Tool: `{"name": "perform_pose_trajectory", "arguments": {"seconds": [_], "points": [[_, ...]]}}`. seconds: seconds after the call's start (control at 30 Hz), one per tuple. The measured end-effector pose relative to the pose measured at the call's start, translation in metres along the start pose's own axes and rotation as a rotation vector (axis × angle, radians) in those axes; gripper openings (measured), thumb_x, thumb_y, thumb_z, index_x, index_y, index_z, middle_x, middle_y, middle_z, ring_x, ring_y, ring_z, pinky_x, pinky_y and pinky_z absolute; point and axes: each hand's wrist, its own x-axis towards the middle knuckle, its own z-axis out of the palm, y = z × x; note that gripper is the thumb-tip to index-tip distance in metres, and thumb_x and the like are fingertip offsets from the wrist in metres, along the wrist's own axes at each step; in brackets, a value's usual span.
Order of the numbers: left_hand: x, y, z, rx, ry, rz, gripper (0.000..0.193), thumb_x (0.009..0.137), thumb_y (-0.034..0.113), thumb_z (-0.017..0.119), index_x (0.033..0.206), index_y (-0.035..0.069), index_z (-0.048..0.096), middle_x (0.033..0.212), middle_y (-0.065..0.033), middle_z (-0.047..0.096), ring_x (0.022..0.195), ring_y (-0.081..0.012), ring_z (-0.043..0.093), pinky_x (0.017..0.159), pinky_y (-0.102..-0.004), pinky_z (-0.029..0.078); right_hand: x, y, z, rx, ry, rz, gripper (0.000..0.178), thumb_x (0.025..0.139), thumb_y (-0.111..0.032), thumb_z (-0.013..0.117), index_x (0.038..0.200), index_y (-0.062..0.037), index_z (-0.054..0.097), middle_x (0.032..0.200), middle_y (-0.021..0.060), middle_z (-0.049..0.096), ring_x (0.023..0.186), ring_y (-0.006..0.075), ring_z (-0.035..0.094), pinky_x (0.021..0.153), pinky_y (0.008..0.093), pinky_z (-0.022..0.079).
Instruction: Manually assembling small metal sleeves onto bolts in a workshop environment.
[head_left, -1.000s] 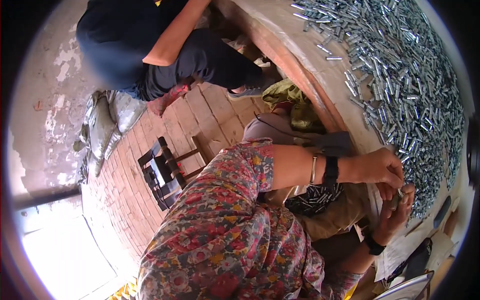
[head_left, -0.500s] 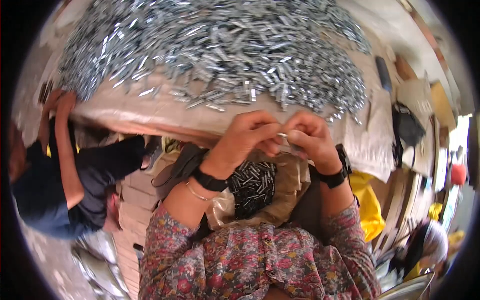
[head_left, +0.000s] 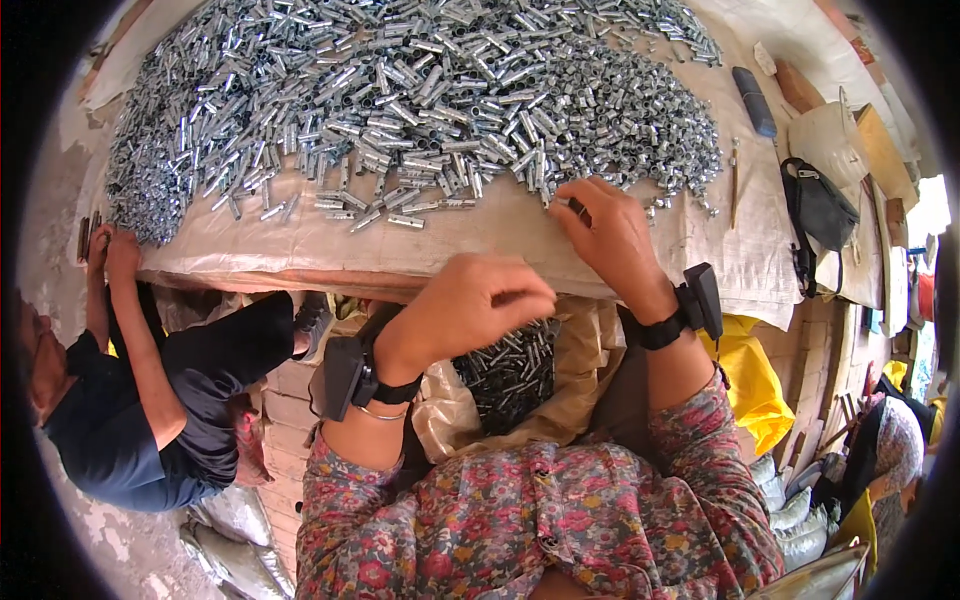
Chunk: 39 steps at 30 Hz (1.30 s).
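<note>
My right hand [head_left: 612, 235] reaches to the near edge of a pile of short silvery metal tubes [head_left: 420, 90] on the covered table. Its thumb and forefinger are bent together beside the tubes, and a small dark spot shows between them. Whether a tube is gripped there is hard to make out. My left hand [head_left: 475, 305] hovers over an open sack [head_left: 590, 365], fingers curled toward the thumb; anything in them is hidden. Inside the sack, between my knees, lie many dark, thin metal pieces [head_left: 510, 375].
Small silvery nut-like pieces [head_left: 660, 120] lie to the right of the tubes. Farther right are a thin rod [head_left: 735, 185], a dark case [head_left: 753, 100] and a black bag [head_left: 822, 215]. A person [head_left: 130, 400] sits at left, hands at the table edge; another person [head_left: 885, 450] is at lower right.
My hands, earlier together over the table edge with a small metal piece between them, have parted. The right has moved up to the pile; the left has dropped lower over the sack.
</note>
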Motion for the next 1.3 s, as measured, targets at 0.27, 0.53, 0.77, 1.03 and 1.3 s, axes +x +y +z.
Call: {"name": "perform_pose_trajectory", "arguments": {"seconds": [0.27,0.53,0.77,1.03,1.3], "points": [[0.001,-0.031,-0.023,0.778,0.696,0.071,0.011,0.077,0.008,0.062,0.087,0.005,0.059,0.088,-0.0070,0.056,0.076,-0.0279,0.057,0.063,-0.0342,0.046,0.005,0.002,0.008,-0.347,-0.032,-0.040,0.014,0.080,-0.014,0.058,0.088,-0.0051,0.050,0.082,0.0128,0.054,0.071,0.0342,0.057,0.059,0.0425,0.046],[0.005,-0.042,-0.018,0.798,0.696,0.041,0.012,0.075,0.008,0.064,0.085,0.007,0.058,0.085,-0.0062,0.052,0.074,-0.0258,0.058,0.060,-0.0343,0.046,0.005,0.005,0.013,-0.434,-0.052,-0.066,0.016,0.080,-0.014,0.057,0.088,-0.0048,0.047,0.081,0.0143,0.053,0.073,0.0347,0.057,0.059,0.0426,0.046],[0.016,-0.029,-0.020,0.417,0.779,0.065,0.013,0.080,0.012,0.063,0.088,0.004,0.057,0.083,-0.0076,0.059,0.063,-0.0196,0.059,0.056,-0.0285,0.046,0.015,0.010,0.015,-0.497,0.028,-0.126,0.015,0.080,-0.017,0.057,0.088,-0.0070,0.051,0.081,0.0143,0.055,0.073,0.0359,0.057,0.060,0.0434,0.046],[0.012,-0.036,-0.015,-0.067,0.803,0.121,0.021,0.086,0.010,0.058,0.104,0.001,0.058,0.080,-0.0031,0.056,0.064,-0.0097,0.058,0.059,-0.0220,0.045,0.009,0.005,-0.001,-0.064,0.088,0.091,0.015,0.074,-0.009,0.061,0.085,-0.0003,0.056,0.071,0.0149,0.060,0.061,0.0264,0.059,0.056,0.0337,0.045],[0.010,-0.028,-0.006,-0.736,0.729,-0.011,0.017,0.087,0.013,0.058,0.098,0.002,0.054,0.078,-0.0042,0.059,0.067,-0.0136,0.062,0.065,-0.0257,0.052,-0.005,-0.020,0.001,0.701,-0.093,0.291,0.012,0.082,-0.004,0.060,0.092,0.0026,0.058,0.077,0.0021,0.061,0.066,0.0077,0.059,0.056,0.0204,0.045]]}}
